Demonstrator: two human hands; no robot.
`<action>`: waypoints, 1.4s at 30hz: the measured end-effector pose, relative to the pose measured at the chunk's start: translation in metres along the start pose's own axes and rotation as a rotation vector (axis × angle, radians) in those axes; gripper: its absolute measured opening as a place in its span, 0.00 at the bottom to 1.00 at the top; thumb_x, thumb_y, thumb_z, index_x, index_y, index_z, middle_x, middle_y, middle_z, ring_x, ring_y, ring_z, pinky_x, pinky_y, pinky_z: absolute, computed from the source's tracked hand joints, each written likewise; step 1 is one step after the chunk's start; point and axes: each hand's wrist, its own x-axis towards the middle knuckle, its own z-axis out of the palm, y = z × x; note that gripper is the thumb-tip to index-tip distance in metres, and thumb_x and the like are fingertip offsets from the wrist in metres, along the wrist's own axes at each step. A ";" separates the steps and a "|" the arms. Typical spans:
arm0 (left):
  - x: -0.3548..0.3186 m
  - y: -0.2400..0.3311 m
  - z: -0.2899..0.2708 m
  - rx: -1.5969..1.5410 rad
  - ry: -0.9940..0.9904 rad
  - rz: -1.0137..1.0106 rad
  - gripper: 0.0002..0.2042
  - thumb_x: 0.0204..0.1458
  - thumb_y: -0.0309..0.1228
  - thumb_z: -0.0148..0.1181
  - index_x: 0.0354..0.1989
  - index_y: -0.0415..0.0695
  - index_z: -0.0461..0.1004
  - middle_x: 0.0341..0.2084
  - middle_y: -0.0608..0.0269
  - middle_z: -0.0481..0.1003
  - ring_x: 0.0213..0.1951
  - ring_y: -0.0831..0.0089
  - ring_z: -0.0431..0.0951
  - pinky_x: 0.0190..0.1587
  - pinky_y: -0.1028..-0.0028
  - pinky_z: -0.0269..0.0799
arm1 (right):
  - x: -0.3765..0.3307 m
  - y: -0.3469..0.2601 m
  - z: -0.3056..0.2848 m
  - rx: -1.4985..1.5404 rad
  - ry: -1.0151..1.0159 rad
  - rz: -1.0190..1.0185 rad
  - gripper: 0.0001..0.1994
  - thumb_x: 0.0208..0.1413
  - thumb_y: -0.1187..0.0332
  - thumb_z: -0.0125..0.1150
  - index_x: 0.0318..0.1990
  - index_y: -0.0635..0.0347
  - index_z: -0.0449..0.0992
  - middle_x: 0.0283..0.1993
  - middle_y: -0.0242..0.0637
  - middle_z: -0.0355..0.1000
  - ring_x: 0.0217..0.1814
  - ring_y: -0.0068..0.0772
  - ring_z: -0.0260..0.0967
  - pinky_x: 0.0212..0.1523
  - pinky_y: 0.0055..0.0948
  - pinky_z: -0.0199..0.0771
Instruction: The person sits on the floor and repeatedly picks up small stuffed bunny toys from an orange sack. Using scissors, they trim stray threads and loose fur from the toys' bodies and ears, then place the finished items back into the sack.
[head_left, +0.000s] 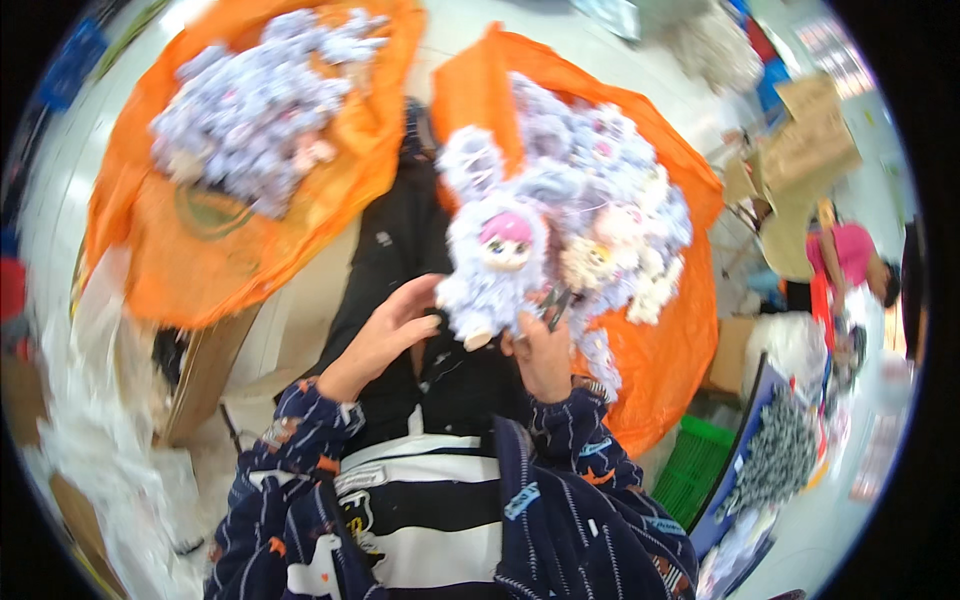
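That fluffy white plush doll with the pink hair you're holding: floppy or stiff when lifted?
The fluffy white plush doll with pink hair probably flops: fuzzy fabric body, dangling feet. Likely light, since the right hand supports it alone. Its face looks harder.

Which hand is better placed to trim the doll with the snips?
Right, probably. The right hand already grips the snips, their tips beside the doll. The left hand is open, fingertips at the doll's lower side, steadying it.

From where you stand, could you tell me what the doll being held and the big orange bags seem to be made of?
The doll looks like fluffy pale-lilac plush with a smooth, probably vinyl, face: fuzzy outline, even sheen on the face. The orange bags look like thin plastic film: glossy, crinkled, slightly translucent folds.
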 end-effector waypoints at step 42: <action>-0.066 -0.032 -0.012 -0.349 0.090 -0.077 0.15 0.53 0.35 0.53 0.47 0.41 0.66 0.36 0.67 0.72 0.36 0.81 0.72 0.36 0.79 0.68 | -0.013 0.027 0.021 -1.416 -0.507 -0.815 0.14 0.39 0.70 0.64 0.38 0.58 0.74 0.26 0.32 0.66 0.30 0.33 0.63 0.35 0.31 0.59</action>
